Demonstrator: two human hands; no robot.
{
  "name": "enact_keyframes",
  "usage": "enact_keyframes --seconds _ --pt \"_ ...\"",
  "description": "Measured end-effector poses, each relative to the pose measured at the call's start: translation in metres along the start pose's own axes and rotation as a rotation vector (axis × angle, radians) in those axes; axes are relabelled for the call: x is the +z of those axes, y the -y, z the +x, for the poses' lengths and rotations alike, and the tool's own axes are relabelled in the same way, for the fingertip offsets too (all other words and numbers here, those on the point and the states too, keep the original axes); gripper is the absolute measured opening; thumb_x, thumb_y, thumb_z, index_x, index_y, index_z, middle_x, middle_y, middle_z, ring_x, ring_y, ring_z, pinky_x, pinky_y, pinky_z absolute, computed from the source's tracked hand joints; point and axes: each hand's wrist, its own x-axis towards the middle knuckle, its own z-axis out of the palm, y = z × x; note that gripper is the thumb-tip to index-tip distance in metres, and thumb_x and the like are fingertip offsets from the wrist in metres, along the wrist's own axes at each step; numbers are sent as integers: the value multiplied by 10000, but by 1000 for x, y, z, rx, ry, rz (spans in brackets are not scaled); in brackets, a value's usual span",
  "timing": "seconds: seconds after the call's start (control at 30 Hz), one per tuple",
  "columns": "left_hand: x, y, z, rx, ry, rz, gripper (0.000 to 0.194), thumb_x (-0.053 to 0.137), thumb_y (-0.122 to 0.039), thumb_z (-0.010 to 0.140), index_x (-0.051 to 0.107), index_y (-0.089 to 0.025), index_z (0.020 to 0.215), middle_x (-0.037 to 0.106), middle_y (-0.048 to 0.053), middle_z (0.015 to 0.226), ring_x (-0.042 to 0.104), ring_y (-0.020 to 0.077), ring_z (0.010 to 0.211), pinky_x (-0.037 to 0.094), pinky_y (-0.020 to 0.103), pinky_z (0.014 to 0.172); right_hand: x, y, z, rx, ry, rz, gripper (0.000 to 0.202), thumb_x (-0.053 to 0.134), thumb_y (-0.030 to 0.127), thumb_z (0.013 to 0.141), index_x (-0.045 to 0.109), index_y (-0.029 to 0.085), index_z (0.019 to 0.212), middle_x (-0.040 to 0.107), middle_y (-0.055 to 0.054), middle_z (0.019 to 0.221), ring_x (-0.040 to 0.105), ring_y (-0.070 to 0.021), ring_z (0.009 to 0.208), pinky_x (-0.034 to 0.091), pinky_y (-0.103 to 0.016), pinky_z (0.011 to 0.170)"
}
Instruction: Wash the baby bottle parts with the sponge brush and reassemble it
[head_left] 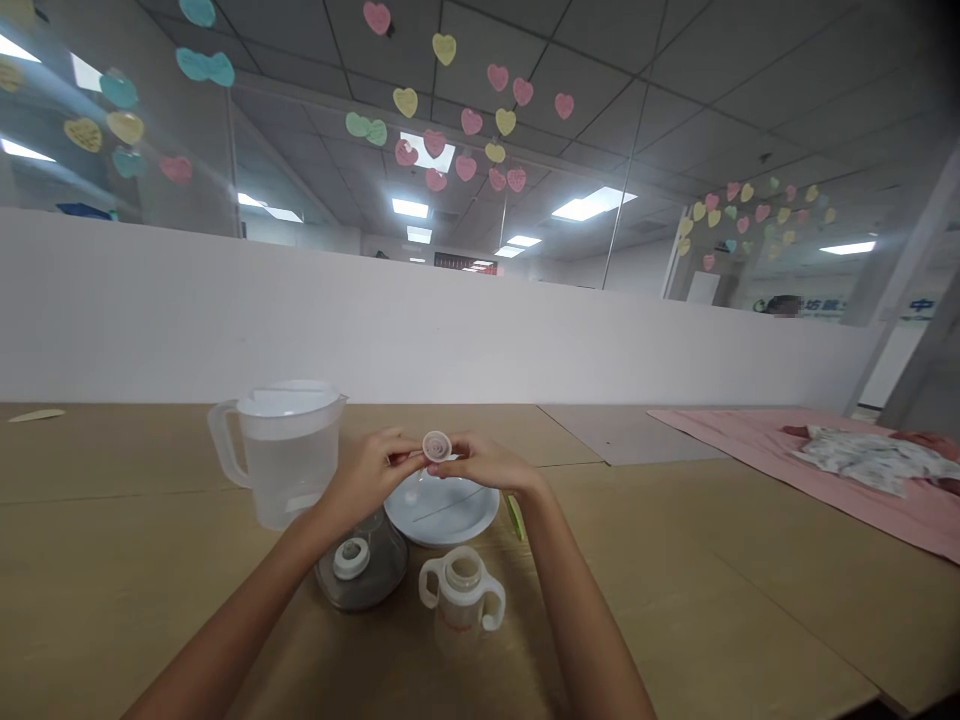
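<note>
- The small round bottle top (436, 446) is held above the white bowl (484, 508).
- It is pinched at its sides by the left hand (379, 465) and right hand (484, 463), fingers barely parted.
- Lightness and slipperiness are likely; the rim is best gripped.

1. Translucent plastic pitcher (289, 470): left, on flat brown board table (637, 580).
2. Round pale dish (450, 520): right of pitcher.
3. Clear two-handled plastic bottle (458, 602): near side of dish.
4. Squat grey vessel (375, 568): left of bottle.
5. Flat pink cloth (750, 440): far right.
</note>
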Motion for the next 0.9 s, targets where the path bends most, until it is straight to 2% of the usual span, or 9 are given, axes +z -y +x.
enact_keyframes --seconds 0.17,0.3,0.5,0.7,0.8,0.9 --pt "-1 2 0 -38 -57 -14 324 493 -384 788 621 -157 595 332 -41 551 372 93 536 290 203 513 3 -5 3 49 -19 227 405 716 363 596 652 155 938 651 -44 934 574 -165 896 422 -305 840" --pt "-2 3 1 -72 -84 23 292 531 -391 759 576 -153 594 413 -35 581 403 93 549 311 201 520 4 -5 2 59 -27 331 393 734 357 568 654 138 884 661 -50 846 592 -158 841 427 -316 832" --pt "-3 0 -1 -102 -25 230 325 436 -438 817 622 -184 735 561 7 707 490 125 623 326 213 545 0 -19 5 108 -241 141 272 725 311 571 640 133 758 634 -17 710 582 -126 699 445 -265 708" --pt "-11 -13 -2 -99 65 321 356 348 -394 865 639 -198 804 604 30 799 534 142 680 338 228 578 -10 -36 5 127 -321 -43 189 637 240 623 643 127 774 627 -9 700 566 -114 666 432 -226 644" --pt "-14 -14 -5 -113 200 384 373 327 -368 868 631 -194 742 621 34 751 541 152 656 316 238 544 -14 -45 6 174 -354 -188 157 585 202 646 661 120 756 640 -14 698 569 -119 663 425 -219 630" --pt "-13 -5 -10 -201 481 411 349 360 -337 835 618 -186 654 626 32 657 541 154 585 292 240 495 -15 -57 7 235 -312 -386 182 539 158 670 685 122 772 660 -17 706 578 -125 673 415 -209 620"
